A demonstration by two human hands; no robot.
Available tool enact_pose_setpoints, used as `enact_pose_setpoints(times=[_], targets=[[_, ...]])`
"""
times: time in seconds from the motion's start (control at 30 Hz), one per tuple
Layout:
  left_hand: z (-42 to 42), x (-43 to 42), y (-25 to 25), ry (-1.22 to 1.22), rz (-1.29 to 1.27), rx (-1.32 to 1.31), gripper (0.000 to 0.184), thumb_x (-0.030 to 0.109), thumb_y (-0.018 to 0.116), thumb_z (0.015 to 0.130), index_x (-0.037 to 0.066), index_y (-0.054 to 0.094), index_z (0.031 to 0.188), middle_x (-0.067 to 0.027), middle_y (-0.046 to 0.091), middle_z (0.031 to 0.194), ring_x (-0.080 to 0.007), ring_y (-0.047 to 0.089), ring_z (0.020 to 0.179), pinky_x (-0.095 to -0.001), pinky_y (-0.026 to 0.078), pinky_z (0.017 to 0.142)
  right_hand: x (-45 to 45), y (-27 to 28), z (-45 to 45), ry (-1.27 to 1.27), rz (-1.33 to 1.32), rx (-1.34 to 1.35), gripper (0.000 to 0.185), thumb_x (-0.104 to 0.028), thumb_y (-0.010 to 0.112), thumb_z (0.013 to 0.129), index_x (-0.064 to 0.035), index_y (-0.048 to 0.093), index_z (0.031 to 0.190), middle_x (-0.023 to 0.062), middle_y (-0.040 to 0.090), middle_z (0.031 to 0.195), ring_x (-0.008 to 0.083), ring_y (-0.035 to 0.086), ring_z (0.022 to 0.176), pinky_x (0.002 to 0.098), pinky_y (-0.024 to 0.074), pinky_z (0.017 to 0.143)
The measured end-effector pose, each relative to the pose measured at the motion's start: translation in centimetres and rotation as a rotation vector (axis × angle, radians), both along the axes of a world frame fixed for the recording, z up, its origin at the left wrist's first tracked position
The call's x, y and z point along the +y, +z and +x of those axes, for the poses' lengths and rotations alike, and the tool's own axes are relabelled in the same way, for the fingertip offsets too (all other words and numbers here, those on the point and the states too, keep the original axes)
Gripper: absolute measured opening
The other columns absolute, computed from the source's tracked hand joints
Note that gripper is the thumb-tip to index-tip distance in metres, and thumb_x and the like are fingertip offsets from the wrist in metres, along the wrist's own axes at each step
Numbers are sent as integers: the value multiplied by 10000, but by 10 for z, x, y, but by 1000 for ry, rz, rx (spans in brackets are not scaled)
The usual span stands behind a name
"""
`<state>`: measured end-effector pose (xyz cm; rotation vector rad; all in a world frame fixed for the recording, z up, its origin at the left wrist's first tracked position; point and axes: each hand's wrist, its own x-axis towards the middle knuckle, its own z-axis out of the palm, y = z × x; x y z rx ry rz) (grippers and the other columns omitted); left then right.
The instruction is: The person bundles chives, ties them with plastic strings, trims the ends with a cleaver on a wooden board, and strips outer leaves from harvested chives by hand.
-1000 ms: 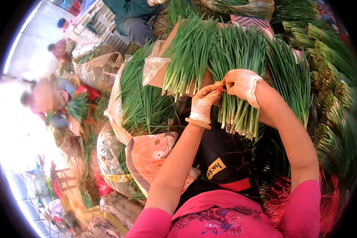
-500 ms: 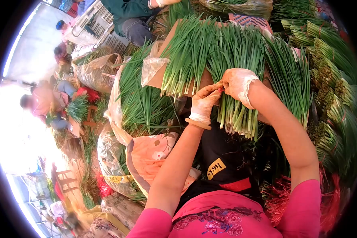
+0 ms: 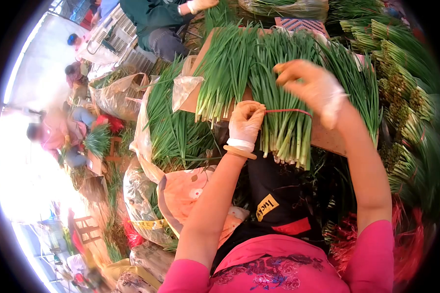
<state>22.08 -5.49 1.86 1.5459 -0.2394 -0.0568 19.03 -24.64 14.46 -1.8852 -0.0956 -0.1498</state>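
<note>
A bunch of long green leafy stalks that look like garlic chives (image 3: pixel 284 139) lies on a cardboard sheet (image 3: pixel 327 141), pale cut ends towards me. A thin red tie (image 3: pixel 289 110) crosses the stalks above their ends. My left hand (image 3: pixel 247 121), gloved, pinches the tie's left end beside the bunch. Over the right upper part of the bunch, my right hand (image 3: pixel 310 88) is raised, blurred, its gloved fingers stretched out with nothing visible in them. More loose chives lie on both sides: a left pile (image 3: pixel 225 73) and a right pile (image 3: pixel 352 88).
Bundled chives (image 3: pixel 406 112) are stacked along the right. Red ties (image 3: pixel 342 239) hang by my right elbow. Left of the cardboard, a plastic-lined heap of chives (image 3: pixel 176 127) stands beside a patterned cloth (image 3: pixel 186 190). A co-worker in a dark green sleeve (image 3: pixel 146 19) sits at the top.
My right hand has come off the tie and moved up and right. The tie now shows stretched across the bunch, while my left hand keeps its pinch.
</note>
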Motion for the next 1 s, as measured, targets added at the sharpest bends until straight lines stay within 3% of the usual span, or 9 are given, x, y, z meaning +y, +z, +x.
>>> enact_pose_setpoints(times=[0.07, 0.2, 0.37, 0.43, 0.5, 0.6, 0.77, 0.83, 1.0], targets=[[2, 0, -13, 42, -126, 62, 109, -11, 644, 821, -11, 648, 930, -70, 589, 1064, -96, 581, 830, -209, 482, 767, -39, 19, -10, -140, -171, 11, 222, -228, 595, 847, -21, 638, 915, 76, 657, 964, 189, 599, 858, 289, 464, 811], [4, -4, -7, 41, -333, 414, 249, 12, 651, 828, -4, 602, 1072, -45, 646, 951, -107, 590, 872, -225, 473, 832, -88, -13, -32, -94, -70, 482, 350, -341, 536, 903, -7, 641, 896, 82, 670, 878, 145, 589, 675, 275, 468, 583], [2, -17, -3, -5, -522, 530, 231, 23, 630, 842, 0, 592, 1069, -53, 622, 1011, -126, 582, 921, -252, 476, 848, -38, -55, -55, -131, 705, 745, 563, -470, 600, 856, -39, 507, 1206, 142, 659, 942, 154, 611, 577, 233, 432, 419], [-1, -27, 6, -67, -580, 545, 245, 12, 606, 848, 3, 566, 1089, -47, 612, 1017, -121, 575, 927, -255, 467, 862, -22, -92, -49, -24, 596, 456, 522, -408, 652, 836, -32, 542, 1180, 87, 602, 1087, 192, 601, 929, 325, 499, 806], [-3, -29, 34, -163, -554, 514, 274, 5, 606, 844, 3, 542, 1111, -31, 595, 1001, -110, 567, 911, -254, 462, 859, -14, -135, -44, -58, 507, 138, 532, -377, 650, 844, -18, 526, 1216, 54, 589, 1109, 160, 552, 996, 310, 457, 861], [-15, -19, 88, -334, -236, 144, 66, -31, 607, 816, 6, 626, 868, -56, 501, 1131, -110, 538, 945, -246, 437, 856, 10, -91, -78, -128, 758, 98, 521, -357, 621, 847, 18, 529, 1197, 71, 596, 1095, 153, 569, 948, 279, 478, 794], [-2, -3, 101, -330, 422, -302, 68, -4, 694, 741, 15, 628, 738, -74, 569, 1069, -213, 529, 1034, -334, 412, 917, 6, -72, -76, 4, 300, 770, 519, -373, 653, 801, 30, 584, 1120, 94, 652, 930, 184, 625, 725, 290, 499, 624], [12, 7, 77, -223, 689, -610, 110, 36, 743, 675, 36, 634, 690, -65, 642, 907, -287, 533, 1047, -403, 407, 950, -1, -71, -75, 109, -83, 731, 381, -275, 606, 848, 33, 607, 1074, 87, 665, 910, 155, 603, 744, 279, 485, 632], [31, 15, 103, -180, 820, -730, 128, 119, 726, 694, 37, 637, 654, -76, 653, 790, -274, 582, 887, -379, 439, 856, -10, -51, -88, -38, -35, 528, 306, -298, 631, 814, -22, 653, 944, 98, 668, 875, 205, 636, 776, 316, 488, 694]])
